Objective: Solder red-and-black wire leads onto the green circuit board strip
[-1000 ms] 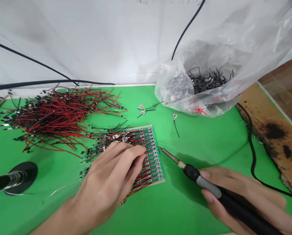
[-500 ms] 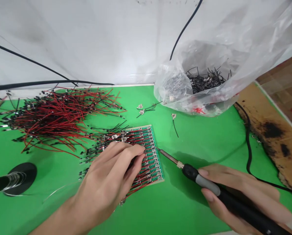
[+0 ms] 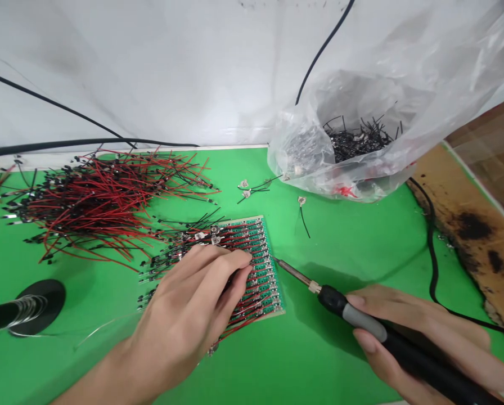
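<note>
A green circuit board with rows of red and black wires lies on the green mat. My left hand rests over its left part, thumb and forefinger pinched at the wires; what they hold is hidden. In my right hand is a soldering iron, its tip just by the board's right edge. Small round parts with black leads lie on the board's upper left, and a loose one sits behind the board to the right.
A pile of red and black wires lies at the back left. The solder spool stands at the left. A plastic bag holds dark clippings at the back right, near a scorched board and a black cable.
The whole view has shifted slightly, so things appear a little further right. My hands keep nearly the same pose, with the iron's tip still by the board's right edge.
</note>
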The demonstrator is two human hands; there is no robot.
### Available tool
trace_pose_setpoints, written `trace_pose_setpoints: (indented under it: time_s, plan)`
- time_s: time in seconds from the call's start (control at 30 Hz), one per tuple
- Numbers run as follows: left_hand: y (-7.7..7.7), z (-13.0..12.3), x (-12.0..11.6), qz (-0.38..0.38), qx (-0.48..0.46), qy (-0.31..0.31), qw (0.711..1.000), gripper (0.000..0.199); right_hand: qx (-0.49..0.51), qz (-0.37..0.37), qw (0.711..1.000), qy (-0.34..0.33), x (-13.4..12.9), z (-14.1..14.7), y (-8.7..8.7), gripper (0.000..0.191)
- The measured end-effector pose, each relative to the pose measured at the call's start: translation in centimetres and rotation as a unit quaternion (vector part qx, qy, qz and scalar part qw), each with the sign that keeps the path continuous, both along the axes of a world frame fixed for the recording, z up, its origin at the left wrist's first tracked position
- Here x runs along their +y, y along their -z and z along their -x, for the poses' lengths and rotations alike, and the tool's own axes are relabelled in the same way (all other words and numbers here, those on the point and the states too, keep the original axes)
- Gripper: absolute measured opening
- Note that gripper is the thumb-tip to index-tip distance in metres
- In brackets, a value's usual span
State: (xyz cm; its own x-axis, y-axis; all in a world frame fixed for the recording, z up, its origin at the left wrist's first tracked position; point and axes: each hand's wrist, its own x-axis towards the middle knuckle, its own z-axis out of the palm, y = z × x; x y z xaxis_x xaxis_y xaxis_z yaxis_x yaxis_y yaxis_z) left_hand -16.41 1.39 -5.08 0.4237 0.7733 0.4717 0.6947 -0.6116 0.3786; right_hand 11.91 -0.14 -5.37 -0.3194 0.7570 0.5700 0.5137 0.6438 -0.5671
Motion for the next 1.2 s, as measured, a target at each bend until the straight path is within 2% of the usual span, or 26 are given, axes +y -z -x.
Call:
trace_pose_setpoints:
  time_s: [0.2, 0.47, 0.6, 0.93, 1.1, 1.2]
  plan:
    - [-0.2, -0.1, 0.0, 0.000, -0.001, -0.002, 1.000, 0.023, -0.042, -0.019, 0.999, -0.021, 0.2, 0.2, 0.0, 0.035]
    - [0.1, -0.1, 0.1, -0.001, -0.003, -0.001, 1.000, 0.023, -0.034, -0.017, 0.999, -0.023, 0.1, -0.3, -0.2, 0.036]
    - [0.1, 0.1, -0.1, 0.000, -0.006, 0.003, 1.000, 0.024, -0.021, 0.009, 1.000, 0.002, -0.1, -0.5, -0.1, 0.030]
    - [0.1, -0.1, 0.2, -0.012, -0.011, -0.010, 1.000, 0.022, -0.051, -0.005, 0.998, 0.026, 0.4, -0.5, -0.8, 0.012]
    - [0.1, -0.2, 0.1, -0.002, -0.009, -0.017, 1.000, 0.025, -0.037, 0.102, 0.994, 0.024, -0.3, -1.8, 0.1, 0.021]
    - [0.0, -0.2, 0.1, -0.008, -0.014, -0.023, 1.000, 0.025, 0.063, 0.172, 0.982, 0.046, -0.7, -2.2, 1.1, 0.019]
